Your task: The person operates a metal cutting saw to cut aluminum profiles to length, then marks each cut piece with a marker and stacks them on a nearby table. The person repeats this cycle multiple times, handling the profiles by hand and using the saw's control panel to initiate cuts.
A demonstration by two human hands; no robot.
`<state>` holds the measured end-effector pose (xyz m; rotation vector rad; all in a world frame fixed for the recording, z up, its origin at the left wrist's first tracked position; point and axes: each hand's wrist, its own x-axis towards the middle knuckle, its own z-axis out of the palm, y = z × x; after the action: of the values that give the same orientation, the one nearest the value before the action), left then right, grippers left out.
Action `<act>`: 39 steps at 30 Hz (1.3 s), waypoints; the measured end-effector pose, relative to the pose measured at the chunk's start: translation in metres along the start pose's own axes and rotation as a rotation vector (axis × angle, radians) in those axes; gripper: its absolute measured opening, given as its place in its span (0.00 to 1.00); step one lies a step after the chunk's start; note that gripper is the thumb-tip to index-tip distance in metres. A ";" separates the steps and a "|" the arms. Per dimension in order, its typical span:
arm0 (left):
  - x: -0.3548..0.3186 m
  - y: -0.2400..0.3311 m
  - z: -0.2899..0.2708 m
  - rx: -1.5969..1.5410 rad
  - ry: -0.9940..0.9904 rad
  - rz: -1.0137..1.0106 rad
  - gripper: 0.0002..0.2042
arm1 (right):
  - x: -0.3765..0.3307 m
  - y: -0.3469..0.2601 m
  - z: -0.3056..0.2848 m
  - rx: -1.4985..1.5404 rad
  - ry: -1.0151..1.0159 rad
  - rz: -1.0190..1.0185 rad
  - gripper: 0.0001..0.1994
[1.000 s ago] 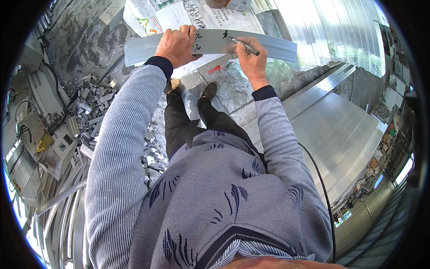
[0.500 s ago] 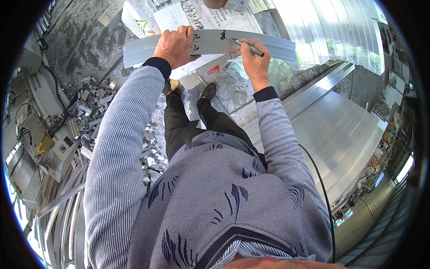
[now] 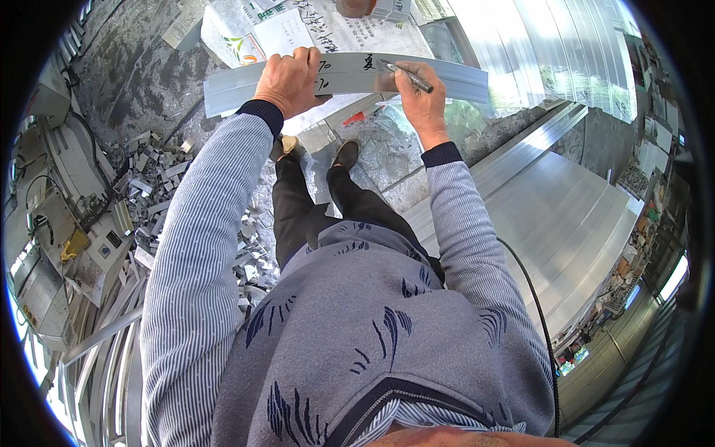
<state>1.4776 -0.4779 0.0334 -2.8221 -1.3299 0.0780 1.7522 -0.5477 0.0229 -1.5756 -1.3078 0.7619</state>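
Note:
A long silvery metal strip (image 3: 237, 88) lies crosswise in front of me, with dark handwritten marks on its face. My left hand (image 3: 290, 83) grips it left of its middle, fingers over the far edge and thumb near the lower edge. In my right hand (image 3: 423, 100) is a grey marker pen (image 3: 414, 80), its tip pointing up and left close to the strip's surface beside the rightmost mark. Whether the tip touches the metal I cannot tell.
Beyond the strip is a printed white sack (image 3: 350, 30) with a white paper (image 3: 284, 32) and a brown pot (image 3: 356, 7). Metal offcuts (image 3: 153, 179) litter the floor at left, near a machine (image 3: 97, 246). Long metal profiles (image 3: 551, 216) are stacked at right.
The strip has shifted slightly downward at its middle, both hands with it. The pen tip has moved a little left and up, nearer the rightmost mark.

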 end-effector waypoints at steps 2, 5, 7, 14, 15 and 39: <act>0.000 0.000 -0.001 -0.009 -0.036 -0.010 0.40 | -0.001 -0.002 -0.001 -0.057 -0.002 -0.040 0.08; 0.001 0.001 -0.002 -0.031 -0.112 -0.031 0.43 | -0.001 -0.003 -0.002 -0.072 -0.012 -0.041 0.08; 0.001 0.001 -0.003 -0.036 -0.110 -0.030 0.43 | -0.001 -0.003 -0.001 -0.049 -0.002 -0.016 0.08; -0.001 -0.001 0.000 -0.017 0.011 0.003 0.38 | 0.001 -0.002 0.000 -0.026 0.044 0.004 0.07; -0.001 -0.001 0.001 -0.020 0.005 0.001 0.38 | 0.001 -0.003 -0.001 -0.038 0.040 0.000 0.07; -0.001 0.000 -0.001 -0.023 -0.064 -0.022 0.42 | 0.000 -0.004 -0.012 0.085 0.088 0.093 0.05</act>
<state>1.4773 -0.4784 0.0347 -2.8467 -1.3833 0.1553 1.7616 -0.5506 0.0310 -1.5923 -1.1314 0.7866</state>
